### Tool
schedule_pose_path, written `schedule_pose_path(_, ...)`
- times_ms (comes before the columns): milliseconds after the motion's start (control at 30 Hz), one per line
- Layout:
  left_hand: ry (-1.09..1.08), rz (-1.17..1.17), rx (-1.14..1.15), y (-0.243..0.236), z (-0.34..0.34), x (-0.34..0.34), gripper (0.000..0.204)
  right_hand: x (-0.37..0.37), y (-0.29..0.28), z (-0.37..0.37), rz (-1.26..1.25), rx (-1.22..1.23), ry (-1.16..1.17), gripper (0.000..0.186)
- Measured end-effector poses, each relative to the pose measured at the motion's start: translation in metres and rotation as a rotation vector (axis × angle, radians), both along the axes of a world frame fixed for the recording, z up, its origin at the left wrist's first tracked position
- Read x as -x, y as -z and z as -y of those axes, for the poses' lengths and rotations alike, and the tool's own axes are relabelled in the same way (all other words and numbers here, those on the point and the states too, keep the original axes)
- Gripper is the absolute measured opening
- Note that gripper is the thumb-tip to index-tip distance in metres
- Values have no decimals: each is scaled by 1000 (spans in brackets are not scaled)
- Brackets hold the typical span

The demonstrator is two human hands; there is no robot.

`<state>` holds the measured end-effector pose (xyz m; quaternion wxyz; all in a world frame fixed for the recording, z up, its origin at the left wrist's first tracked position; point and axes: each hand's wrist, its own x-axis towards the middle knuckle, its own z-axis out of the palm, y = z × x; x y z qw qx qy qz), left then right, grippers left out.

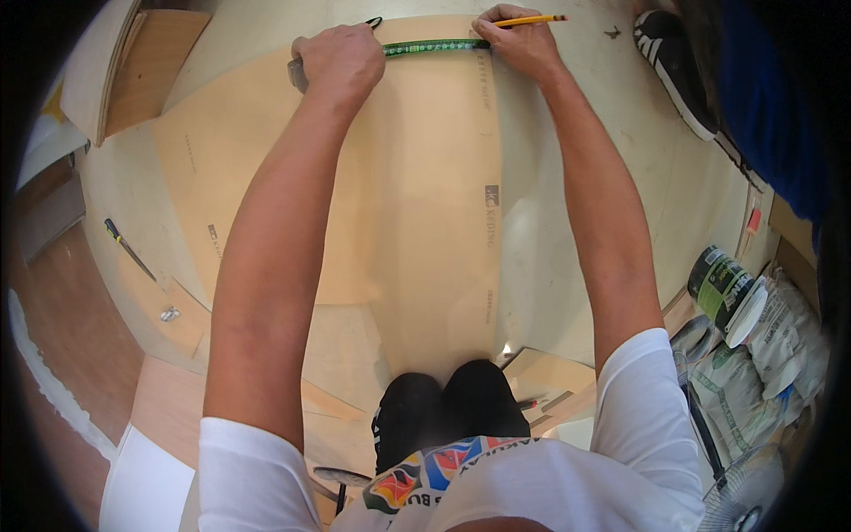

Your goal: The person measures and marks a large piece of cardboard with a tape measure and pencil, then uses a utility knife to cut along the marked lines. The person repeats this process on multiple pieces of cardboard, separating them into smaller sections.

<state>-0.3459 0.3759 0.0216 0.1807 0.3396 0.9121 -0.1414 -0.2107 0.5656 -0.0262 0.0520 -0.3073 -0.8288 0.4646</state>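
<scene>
A large tan sheet (pixel 434 266) with printed marks lies flat in front of me, reaching from my knees to its far edge. Across that far end runs the green blade of a tape measure (pixel 434 47). My left hand (pixel 341 60) is closed around the tape measure's case, most of which the fingers hide. At the blade's right end, by the sheet's right edge, my right hand (pixel 521 44) grips a yellow pencil (pixel 530 20) that points out to the right. Its fingertips also touch the blade's dark tip.
A screwdriver-like tool (pixel 129 249) lies at the left. Wooden boards (pixel 158 66) stand at the far left. Another person's black shoe (pixel 675 73) is at the far right. A tub (pixel 727 293), white sacks (pixel 745 386) and a fan (pixel 749 488) sit at the lower right.
</scene>
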Motion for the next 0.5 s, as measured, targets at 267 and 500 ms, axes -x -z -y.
schedule_pose_path(267, -21, -55, -97, 3, 28, 4, 29, -205, 22, 167, 15, -45, 714, 27)
schedule_pose_path(500, -56, 75, -521, -9, 101, -54, 75, -318, 36, 244, 53, -493, 254, 48)
